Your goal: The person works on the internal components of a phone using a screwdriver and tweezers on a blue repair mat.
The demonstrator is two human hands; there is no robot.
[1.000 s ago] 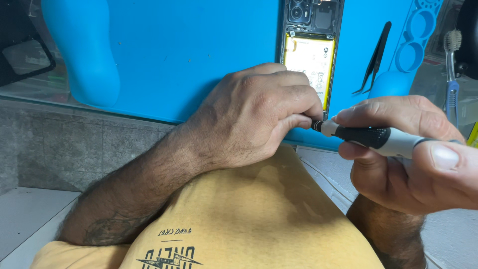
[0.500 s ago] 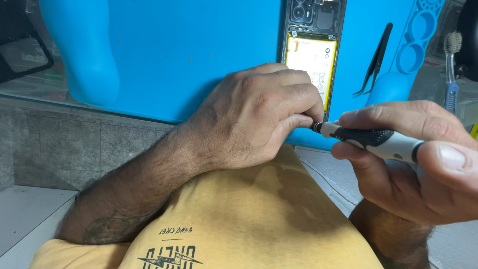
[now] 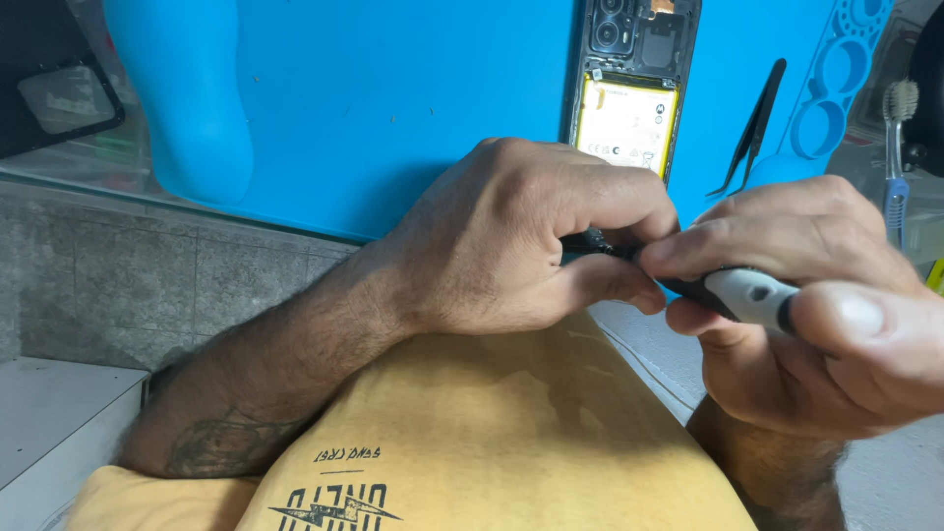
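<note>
Black tweezers, toothbrush, blue mat

A yellow rectangular battery label shows inside the opened phone lying on the blue mat.

Phone repair workbench: blue silicone work mat, opened phone, tweezers, brush.

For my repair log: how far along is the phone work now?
Done: the opened smartphone lies without its back cover, yellow battery exposed. In hand: left hand and right hand work the tip of the black-and-grey screwdriver. Left: phone unclosed, black tweezers unused.
</note>
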